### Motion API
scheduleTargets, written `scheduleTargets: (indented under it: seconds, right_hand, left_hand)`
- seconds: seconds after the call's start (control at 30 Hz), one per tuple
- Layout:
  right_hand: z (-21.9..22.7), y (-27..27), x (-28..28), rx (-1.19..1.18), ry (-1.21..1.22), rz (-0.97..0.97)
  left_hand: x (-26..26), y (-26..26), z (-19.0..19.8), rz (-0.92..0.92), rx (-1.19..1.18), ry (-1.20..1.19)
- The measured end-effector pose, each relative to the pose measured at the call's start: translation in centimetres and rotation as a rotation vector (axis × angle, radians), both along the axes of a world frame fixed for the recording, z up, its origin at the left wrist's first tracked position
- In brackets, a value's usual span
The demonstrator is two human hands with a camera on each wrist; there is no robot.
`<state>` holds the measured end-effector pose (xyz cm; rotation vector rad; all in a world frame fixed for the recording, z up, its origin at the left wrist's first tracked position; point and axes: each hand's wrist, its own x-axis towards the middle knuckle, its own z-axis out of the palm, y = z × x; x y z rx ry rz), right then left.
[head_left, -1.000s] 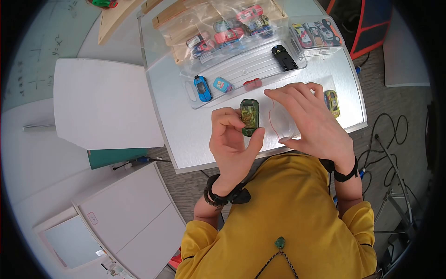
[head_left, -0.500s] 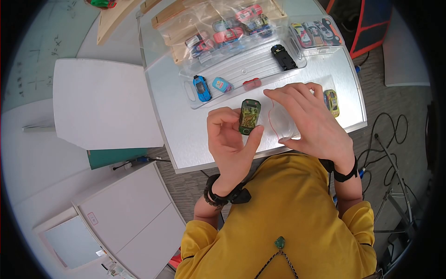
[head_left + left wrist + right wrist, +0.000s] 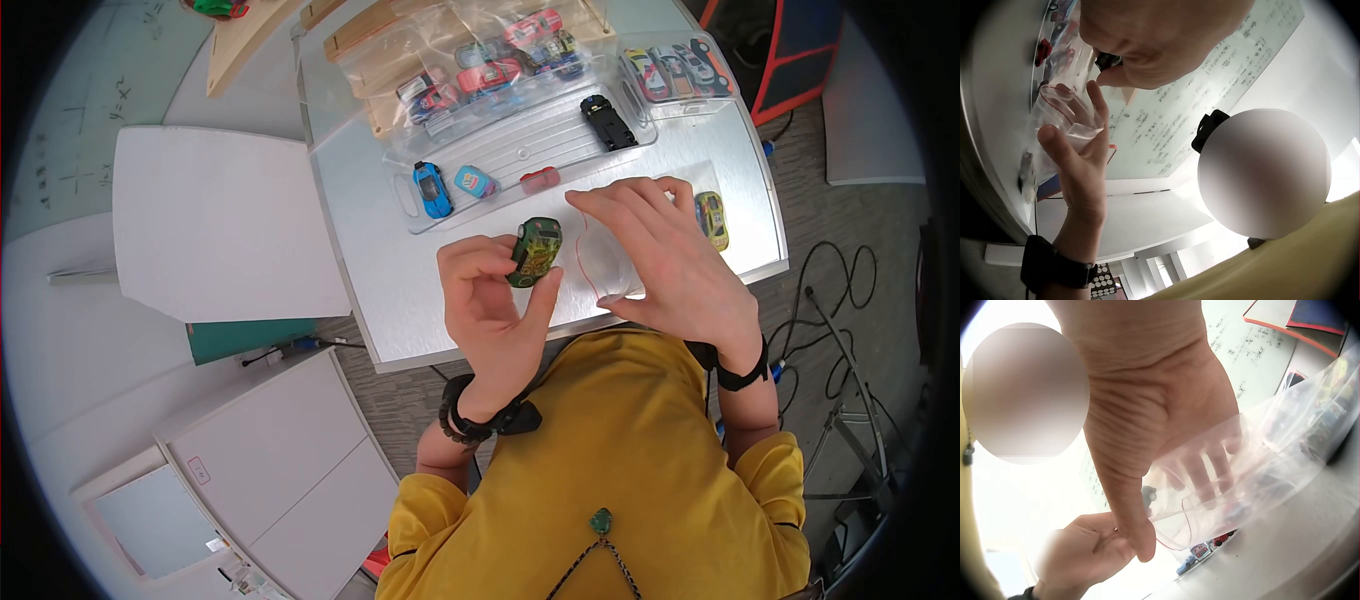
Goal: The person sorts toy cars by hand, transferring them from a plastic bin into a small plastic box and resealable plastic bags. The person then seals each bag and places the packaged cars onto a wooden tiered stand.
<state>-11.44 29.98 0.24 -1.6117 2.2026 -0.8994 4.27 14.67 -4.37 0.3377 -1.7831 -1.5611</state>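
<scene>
Held between thumb and fingers of my left hand (image 3: 490, 300) is a green patterned toy car (image 3: 540, 250), tilted, above the table's near part. Only a dark bit of the car (image 3: 1108, 60) shows beside that hand (image 3: 1154, 44) in the left wrist view. My right hand (image 3: 675, 260) is to its right, thumb and forefinger spread wide apart, with a clear bag (image 3: 608, 262) stretched between them. The bag's red line runs from one fingertip to the other. In the right wrist view the clear plastic (image 3: 1260, 481) covers several fingers of this hand (image 3: 1172, 406).
A clear tray (image 3: 500, 180) beyond the hands holds a blue car (image 3: 432, 190), a light-blue one, a red one and a black one (image 3: 608, 122). Behind lies a bag of toy cars (image 3: 490, 75); a clear box (image 3: 680, 72) stands right. A yellow car (image 3: 711, 220) lies beside my right hand.
My left hand has shifted slightly left, and the green car in it has turned and tilted so that its side shows. My right hand has stayed nearly still with the bag.
</scene>
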Motion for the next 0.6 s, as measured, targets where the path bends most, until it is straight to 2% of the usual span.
scheduleTargets:
  seconds: [0.33,0.53,0.6]
  right_hand:
    - [0.0,0.0,0.0,0.003,-0.002,0.003]
    - [0.1,0.0,-0.1,0.01,-0.01,0.012]
    - [0.1,0.0,-0.1,0.002,0.0,0.007]
  left_hand:
    - [0.1,-0.1,-0.1,-0.021,0.029,0.019]
    - [0.3,-0.2,-0.1,-0.058,0.122,0.054]
    - [0.5,-0.8,0.7,-0.141,0.256,0.001]
